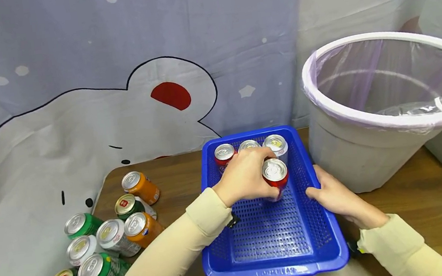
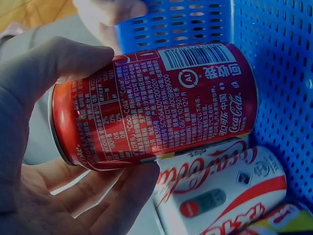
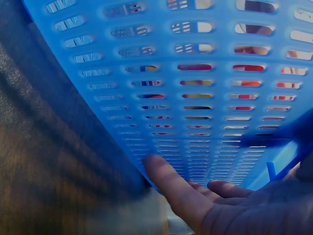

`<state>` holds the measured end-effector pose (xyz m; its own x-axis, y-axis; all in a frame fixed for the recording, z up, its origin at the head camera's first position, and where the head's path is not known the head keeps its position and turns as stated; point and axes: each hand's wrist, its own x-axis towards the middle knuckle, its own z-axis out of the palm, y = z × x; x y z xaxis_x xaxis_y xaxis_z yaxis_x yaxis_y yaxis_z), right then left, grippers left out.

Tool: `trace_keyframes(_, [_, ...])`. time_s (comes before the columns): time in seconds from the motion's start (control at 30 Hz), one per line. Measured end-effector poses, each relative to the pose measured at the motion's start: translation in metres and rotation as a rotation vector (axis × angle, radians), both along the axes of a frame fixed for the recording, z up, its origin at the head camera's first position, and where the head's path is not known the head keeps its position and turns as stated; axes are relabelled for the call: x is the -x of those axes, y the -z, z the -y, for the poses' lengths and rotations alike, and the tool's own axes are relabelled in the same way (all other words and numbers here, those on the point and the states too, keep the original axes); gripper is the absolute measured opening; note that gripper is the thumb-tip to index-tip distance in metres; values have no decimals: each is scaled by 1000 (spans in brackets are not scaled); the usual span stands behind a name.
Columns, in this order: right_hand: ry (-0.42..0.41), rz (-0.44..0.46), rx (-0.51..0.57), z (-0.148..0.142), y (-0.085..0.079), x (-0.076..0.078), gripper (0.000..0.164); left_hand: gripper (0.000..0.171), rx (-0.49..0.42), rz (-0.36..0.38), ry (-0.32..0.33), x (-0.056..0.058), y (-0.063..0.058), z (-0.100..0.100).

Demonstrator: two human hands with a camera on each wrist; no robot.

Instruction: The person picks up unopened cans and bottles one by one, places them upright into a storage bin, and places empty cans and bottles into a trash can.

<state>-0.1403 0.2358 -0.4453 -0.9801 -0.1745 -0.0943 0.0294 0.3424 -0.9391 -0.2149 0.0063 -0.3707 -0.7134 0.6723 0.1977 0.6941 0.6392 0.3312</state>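
My left hand (image 1: 247,176) grips a red Coca-Cola can (image 1: 275,173) inside a blue plastic basket (image 1: 280,272), thumb on one side and fingers on the other. Close up in the left wrist view, the red can (image 2: 161,105) shows its printed text and barcode, with a white Coca-Cola can (image 2: 220,186) next to it. Behind the hand, a red can (image 1: 224,152) and two white cans stand along the basket's far end. On the basket's right side, my right hand (image 1: 338,197) holds the rim, thumb over it and fingers along the outer perforated wall (image 3: 195,93).
Left of the basket, several orange, green and white cans (image 1: 110,234) stand on the wooden table (image 1: 179,171). A large grey bin (image 1: 344,154) with a clear liner stands close to the basket's right. A patterned curtain (image 1: 235,52) hangs behind the table.
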Motion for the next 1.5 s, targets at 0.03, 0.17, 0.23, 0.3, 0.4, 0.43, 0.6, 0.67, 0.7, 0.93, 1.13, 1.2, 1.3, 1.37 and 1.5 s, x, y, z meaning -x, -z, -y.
trace_keyframes(0.03, [1,-3,0,0,0,0,56,67,10,5,0,1,2,-3])
trace_keyframes(0.17, [3,-9,-6,1,1,0,57,68,32,12,-3,4,8,-14])
trace_keyframes(0.23, [2,-1,-5,1,1,0,58,68,34,8,-2,5,11,-18])
trace_keyframes(0.3, [-2,6,-5,2,1,0,58,66,37,-7,2,6,15,-21])
trace_keyframes(0.4, [-8,8,-9,1,1,0,58,65,45,-32,5,8,20,-24])
trace_keyframes(0.43, [-8,6,-10,2,0,0,58,65,47,-40,5,8,21,-24])
trace_keyframes(0.6, [-3,-6,-13,3,-1,-1,57,63,57,-76,4,9,25,-27])
trace_keyframes(0.67, [-3,-9,-10,3,-1,-1,56,61,60,-88,5,9,26,-28])
trace_keyframes(0.7, [-4,-11,-8,2,-1,-1,56,62,60,-93,5,9,26,-29])
trace_keyframes(0.93, [-7,-18,0,1,0,0,55,65,65,-102,-9,7,29,-29])
trace_keyframes(1.13, [-7,-24,2,1,1,1,56,67,44,-97,-42,7,31,-29])
trace_keyframes(1.2, [-9,-21,5,0,1,1,56,68,35,-88,-58,7,31,-28])
trace_keyframes(1.3, [-10,-17,12,0,1,1,55,70,34,-72,-81,7,31,-28])
trace_keyframes(1.37, [-11,-13,17,0,1,1,55,71,37,-62,-87,7,31,-28])
trace_keyframes(1.5, [-14,-9,17,-1,1,1,55,73,45,-50,-88,6,32,-27])
